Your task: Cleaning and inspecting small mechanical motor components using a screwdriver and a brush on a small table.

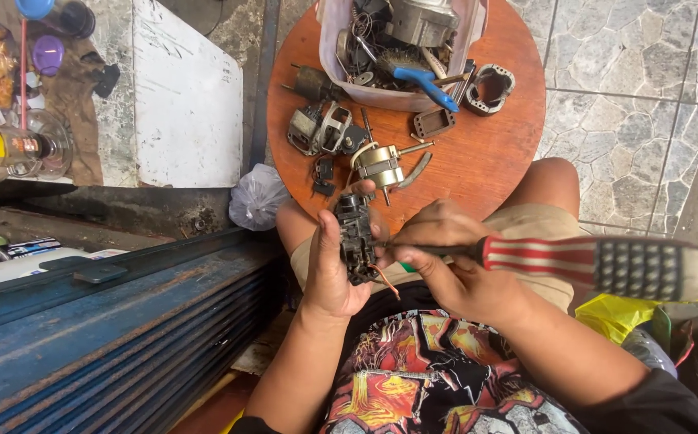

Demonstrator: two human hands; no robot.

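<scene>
Head view, single entry.

Item: small dark switch block, a boxy plastic-and-metal part with a reddish wire trailing from its lower end. It sits above the person's lap, just below the edge of the round wooden surface. Judged light and rigid, but with thin wire and small contacts that could bend or snap. It is best held by its long sides, clear of the wire.

Left hand: palm turned inward, fingers clenched round the block, thumb along its near side.

Right hand: fingers closed on the shaft of a screwdriver with a red-and-white striped handle. The tip is set against the block's side, and the wrist is bent inward.

Nearby on the surface: a brass-coloured motor part, a tub of tools, and blue-handled pliers.
</scene>
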